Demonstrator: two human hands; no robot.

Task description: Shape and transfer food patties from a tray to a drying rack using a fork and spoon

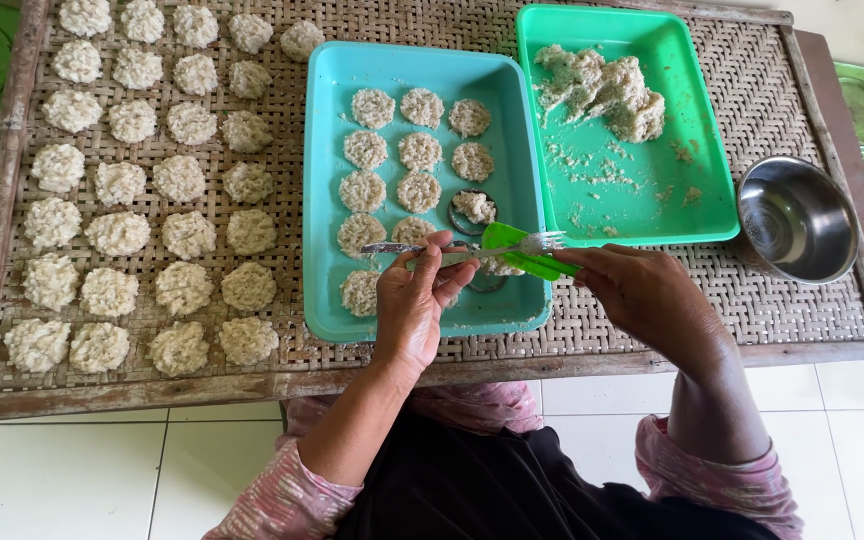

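The left hand [414, 300] is curled shut around a metal spoon [402, 247]. The right hand [642, 290] pinches a green scraper [527, 252] and a fork [537, 241]. Both hover over the blue tray [324, 200] of rice cakes [418, 150], on a woven table [802, 310] above white floor tiles [72, 480].

Below me a white tiled floor [82, 470] shows under even daylight, and before me a woven rattan tabletop [772, 110] in a worn wooden frame [102, 392] fills the view.

Home food-making spot: woven drying rack [752, 120], tiled floor [72, 470]
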